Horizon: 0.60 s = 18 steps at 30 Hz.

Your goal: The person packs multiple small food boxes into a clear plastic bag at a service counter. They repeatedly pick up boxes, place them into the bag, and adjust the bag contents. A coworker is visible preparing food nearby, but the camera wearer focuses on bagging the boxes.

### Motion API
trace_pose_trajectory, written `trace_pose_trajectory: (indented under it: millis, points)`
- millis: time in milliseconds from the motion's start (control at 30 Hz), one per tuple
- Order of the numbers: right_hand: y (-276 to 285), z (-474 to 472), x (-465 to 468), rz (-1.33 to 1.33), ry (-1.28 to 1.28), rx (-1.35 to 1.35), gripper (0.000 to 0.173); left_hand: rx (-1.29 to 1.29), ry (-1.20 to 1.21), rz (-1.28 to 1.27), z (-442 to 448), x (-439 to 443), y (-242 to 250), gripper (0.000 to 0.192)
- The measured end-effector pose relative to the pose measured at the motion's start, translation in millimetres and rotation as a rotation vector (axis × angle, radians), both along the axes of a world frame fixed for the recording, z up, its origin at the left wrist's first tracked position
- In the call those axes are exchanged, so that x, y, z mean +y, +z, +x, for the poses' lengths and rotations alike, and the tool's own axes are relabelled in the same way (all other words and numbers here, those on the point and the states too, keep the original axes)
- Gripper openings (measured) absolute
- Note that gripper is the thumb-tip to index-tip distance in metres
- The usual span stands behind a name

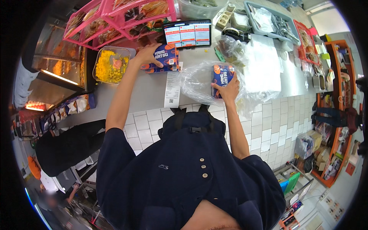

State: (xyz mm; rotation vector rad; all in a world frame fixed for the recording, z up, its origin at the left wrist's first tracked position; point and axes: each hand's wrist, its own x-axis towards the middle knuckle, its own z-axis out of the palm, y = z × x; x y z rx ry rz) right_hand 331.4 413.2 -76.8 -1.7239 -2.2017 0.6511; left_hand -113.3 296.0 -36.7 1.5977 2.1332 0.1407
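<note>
My left hand (146, 57) grips a small stack of dark blue printed cardboard boxes (165, 54) on the steel counter, thumb on the near side and fingers towards the far side. In my right hand (231, 89) is another dark blue printed box (219, 75), held by its edges. A clear plastic bag (194, 82) lies spread around that box; whether the box is inside it or on top, I cannot tell. Between the two hands a long printed paper receipt (172, 95) reaches to the counter's front edge, its far end beside the stack.
A plastic tub of yellow crumbly food (109, 66) stands left of the stack. Behind are pink plastic baskets (99, 20) of packets and a lit tablet (187, 34). White plastic bags (263, 66) and a green marker (220, 54) lie to the right. Another person (69, 146) stands at left.
</note>
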Motion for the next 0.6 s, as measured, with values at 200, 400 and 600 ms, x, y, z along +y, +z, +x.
trace_pose_trajectory:
  millis: [200, 400, 600]
  points:
    - [-4, -6, -5, 0.028, -0.02, -0.015, 0.128, -0.073, 0.023, -0.087, -2, 8, 11, 0.128]
    - [-32, 18, 23, -0.228, -0.151, 0.339, 0.097, -0.072, -0.001, -0.213, -5, 23, 18, 0.124]
    - [-39, 25, 29, -0.217, -0.078, 0.371, 0.078, -0.222, 0.028, -0.162, -23, 32, 20, 0.108]
